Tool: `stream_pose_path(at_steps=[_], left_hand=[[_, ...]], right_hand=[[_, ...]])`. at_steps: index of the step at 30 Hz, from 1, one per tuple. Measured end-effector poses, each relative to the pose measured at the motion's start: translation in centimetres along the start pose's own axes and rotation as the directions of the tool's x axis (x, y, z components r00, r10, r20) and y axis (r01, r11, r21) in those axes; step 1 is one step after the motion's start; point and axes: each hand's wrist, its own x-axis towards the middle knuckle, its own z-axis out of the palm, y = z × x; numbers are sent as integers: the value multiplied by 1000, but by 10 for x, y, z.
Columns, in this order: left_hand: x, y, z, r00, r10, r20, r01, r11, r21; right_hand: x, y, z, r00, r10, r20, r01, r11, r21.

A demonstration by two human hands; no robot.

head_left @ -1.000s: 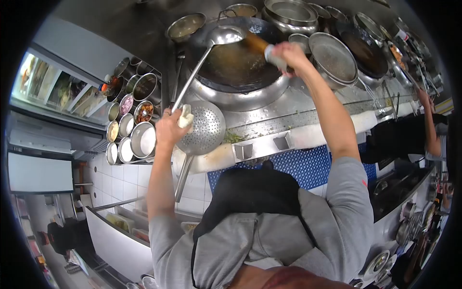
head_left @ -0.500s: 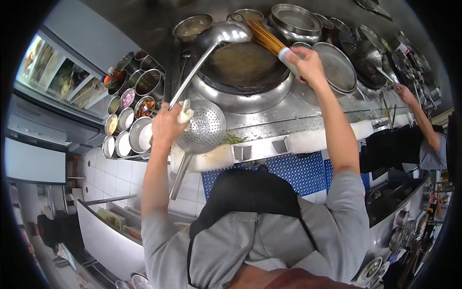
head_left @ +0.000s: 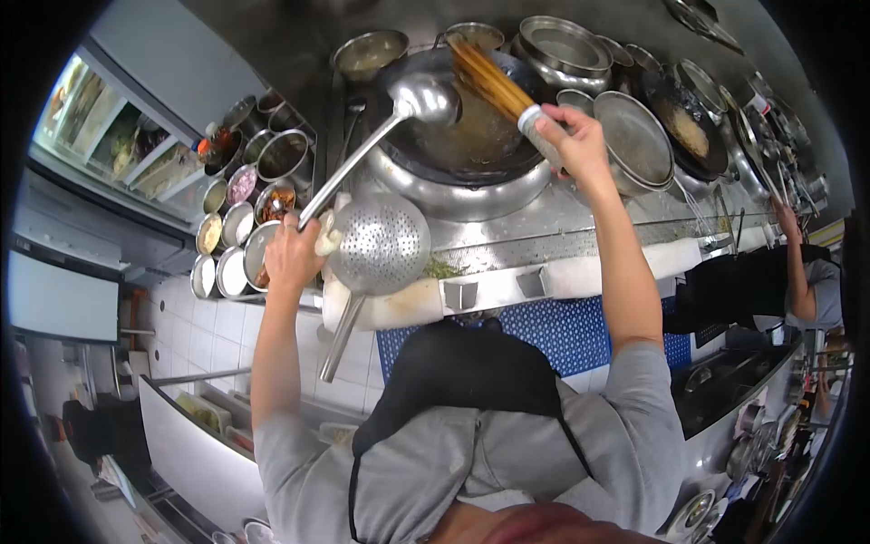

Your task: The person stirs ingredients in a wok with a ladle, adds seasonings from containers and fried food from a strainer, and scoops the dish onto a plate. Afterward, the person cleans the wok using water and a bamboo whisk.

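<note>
My left hand [head_left: 292, 257] is wrapped round the handle of a steel ladle [head_left: 424, 102], with a pale cloth [head_left: 328, 238] at the fingers. The ladle's bowl hangs over the left part of a large dark wok [head_left: 426, 159], which holds cloudy liquid. In my right hand [head_left: 577, 145] is a bundle brush [head_left: 494, 77] of thin wooden sticks, gripped at its wrapped end, its sticks pointing up and left over the wok. A perforated strainer [head_left: 381, 243] lies on the counter edge beside my left hand.
Steel containers of ingredients [head_left: 243, 184] stand at the left. Behind and right of the wok are pots and a strainer bowl [head_left: 636, 140]. A co-worker's hand [head_left: 787, 220] and a second wok [head_left: 686, 127] are at the right. Rolled white towels [head_left: 589, 276] line the counter's front edge.
The ladle has been lowered and its bowl turned, now left of the stick bundle. My left hand has moved a little left and down. The co-worker's wok has tilted into view with food in it.
</note>
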Motion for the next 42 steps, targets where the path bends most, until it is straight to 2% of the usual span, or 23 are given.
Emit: stream_pose_path(at_steps=[1, 3, 5, 7, 11, 13, 14, 17, 20, 23, 24, 25, 27, 28, 29, 30, 31, 34, 35, 37, 38, 41, 42], left_hand=[[-6, 0, -4, 999, -19, 44, 19, 1000, 0], [3, 3, -3, 998, -46, 47, 47, 999, -16], [3, 5, -2, 997, -66, 40, 67, 997, -42], [0, -1, -2, 993, -81, 87, 84, 996, -26], [9, -2, -10, 984, -74, 161, 72, 997, 19], [21, -5, -1, 989, -21, 149, 14, 999, 48], [27, -3, 0, 990, -37, 135, 35, 999, 23], [28, -3, -1, 986, -113, 120, 119, 992, -50], [17, -10, -1, 961, -219, 168, 241, 962, -125], [15, -12, 1, 946, -234, 223, 277, 942, -187], [18, -5, -1, 957, -209, 201, 253, 941, -224], [19, -2, -1, 972, -149, 184, 204, 920, -335], [24, 3, 4, 992, -2, 128, 74, 826, -559], [24, 7, 6, 991, 85, 106, 20, 680, -733], [22, 8, 10, 973, 133, 187, 83, 555, -828], [17, 16, 15, 937, 120, 327, 282, 290, -915], [10, 26, 20, 874, 143, 465, 469, 5, -883], [-4, 74, 38, 807, 231, 544, 591, -344, -730], [-5, 102, 31, 772, 216, 598, 621, -462, -634], [-1, 137, 53, 717, 394, 576, 680, -579, -450], [5, 154, 56, 755, 447, 480, 646, -635, -424], [26, 194, 8, 798, 473, 374, 601, -575, -556], [32, 206, -1, 828, 404, 389, 559, -539, -630]], right_hand=[[-7, 4, 7, 981, -189, -35, 191, 980, 53], [-13, 7, 28, 980, -199, 15, 196, 974, 115], [-18, 5, 39, 997, -53, 62, 52, 998, 23], [-8, 2, 29, 973, 229, 25, -217, 949, -230], [-40, -8, 41, 953, -303, 32, 303, 934, -189], [-62, -27, 59, 812, -575, 106, 576, 756, -312], [-68, -26, 62, 772, -593, 230, 627, 648, -432], [-61, -4, 57, 862, -474, 183, 478, 636, -606], [-41, 20, 21, 992, -125, 28, 123, 867, -483], [-64, -16, 8, 997, -73, 38, 83, 876, -476], [-72, -18, 14, 955, -297, 8, 280, 890, -360], [-74, -21, 20, 904, -427, -1, 391, 829, -400], [-61, -21, 12, 760, -650, -8, 556, 657, -509], [-42, -4, -2, 820, -564, -101, 537, 818, -206], [-27, 9, -13, 868, -469, -160, 490, 861, 135], [-31, -2, -44, 996, -84, 3, 81, 967, 242], [-34, 6, -47, 998, -20, 57, -7, 904, 427], [-49, 39, -24, 958, 156, 241, -287, 509, 812], [-56, 69, -12, 879, 63, 472, -469, 290, 835], [-92, 79, 21, 882, 82, 464, -465, -3, 885], [-111, 81, 29, 882, 154, 445, -436, -87, 896], [-176, 101, 23, 819, 429, 382, -334, -186, 924], [-199, 116, 17, 809, 483, 335, -312, -131, 941]])
